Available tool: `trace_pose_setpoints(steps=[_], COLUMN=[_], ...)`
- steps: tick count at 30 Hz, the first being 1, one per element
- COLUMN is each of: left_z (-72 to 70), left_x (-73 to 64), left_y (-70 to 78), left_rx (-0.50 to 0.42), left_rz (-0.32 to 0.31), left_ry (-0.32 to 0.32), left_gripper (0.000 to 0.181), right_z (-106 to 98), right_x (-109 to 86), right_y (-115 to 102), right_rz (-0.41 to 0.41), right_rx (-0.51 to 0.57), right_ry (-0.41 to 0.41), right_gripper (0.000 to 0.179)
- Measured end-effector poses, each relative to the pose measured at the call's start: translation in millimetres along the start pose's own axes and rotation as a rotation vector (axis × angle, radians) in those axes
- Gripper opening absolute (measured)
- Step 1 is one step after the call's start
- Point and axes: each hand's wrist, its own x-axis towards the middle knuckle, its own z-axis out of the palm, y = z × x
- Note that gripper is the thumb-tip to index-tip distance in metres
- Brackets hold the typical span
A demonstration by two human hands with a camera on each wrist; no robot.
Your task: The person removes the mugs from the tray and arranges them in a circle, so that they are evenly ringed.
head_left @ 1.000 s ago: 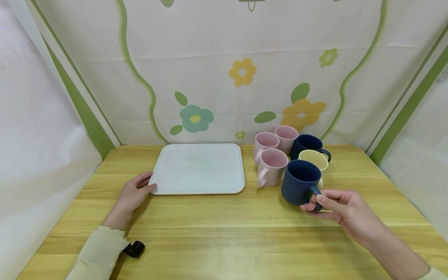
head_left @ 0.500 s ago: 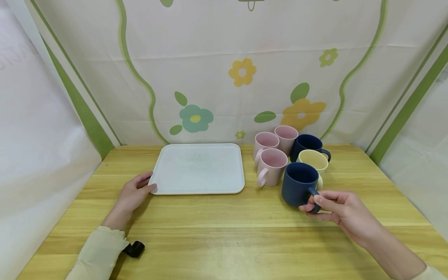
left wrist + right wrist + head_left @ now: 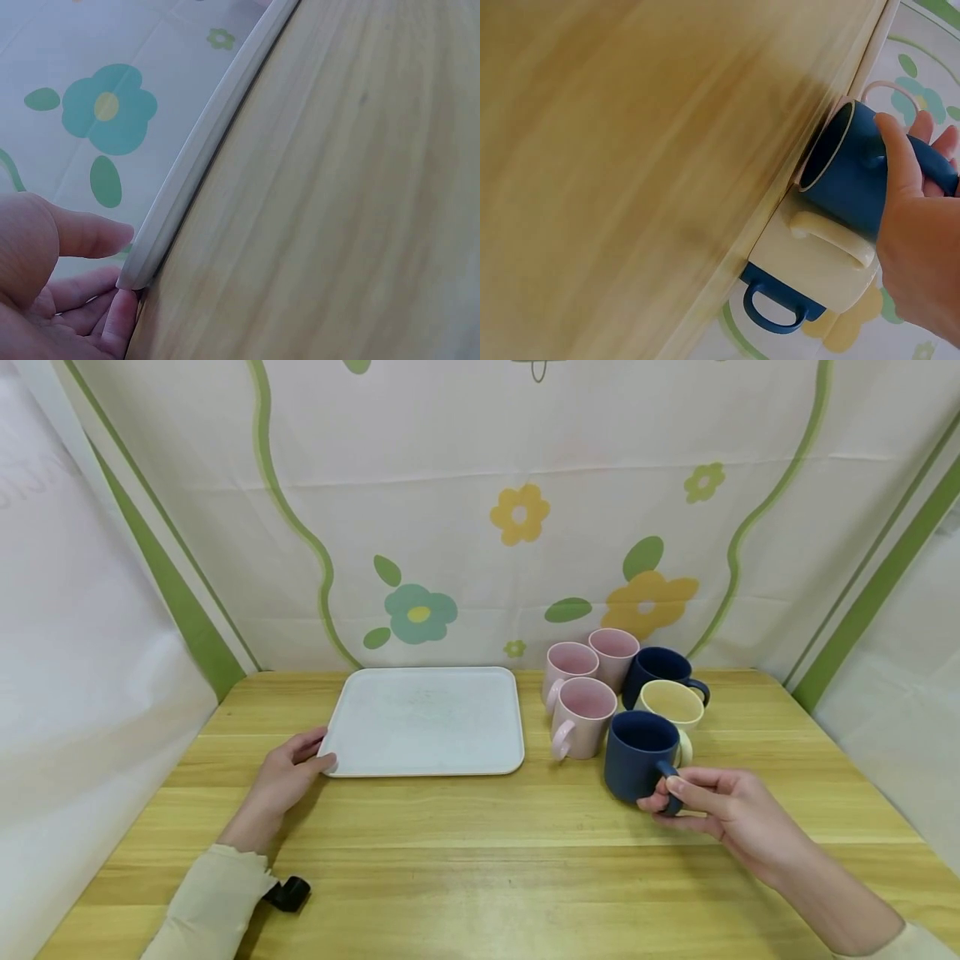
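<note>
My left hand (image 3: 288, 777) holds the front left corner of a white rectangular tray (image 3: 427, 720), thumb on the rim and fingers at its side and underneath. In the left wrist view the thumb and fingertips meet the tray's edge (image 3: 202, 157) at that corner. On the right, my right hand (image 3: 738, 814) grips the handle of a dark blue mug (image 3: 637, 760), thumb on top. That mug is upright, low over the table, in front of a yellow mug (image 3: 672, 700). The right wrist view shows the held blue mug (image 3: 862, 165) with its pale-ringed base toward the tabletop.
Left of the held mug stand three pink mugs (image 3: 581, 722) close together. A second dark blue mug (image 3: 656, 675) is behind the yellow one. The wooden table (image 3: 465, 860) meets a flower-printed cloth (image 3: 450, 527) at the back. A black device (image 3: 288, 893) sits by the left sleeve.
My right hand has brought the blue mug slightly down and toward me, uncovering more of the yellow mug and its handle. The left hand and tray have stayed put.
</note>
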Motion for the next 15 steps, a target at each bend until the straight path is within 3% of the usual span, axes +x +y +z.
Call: trace_pose_setpoints(steps=[8, 15], left_z=[0.3, 0.5], left_x=[0.3, 0.5], left_y=[0.4, -0.1], left_rx=[0.002, 0.006], left_rz=[-0.005, -0.007], left_ry=[0.001, 0.001], left_gripper=[0.069, 0.069], right_z=[-0.6, -3.8], right_x=[1.3, 1.8], right_y=[2.8, 5.8], right_rz=[0.051, 0.047], right_rx=[0.011, 0.090], right_ry=[0.003, -0.064], right_gripper=[0.028, 0.035])
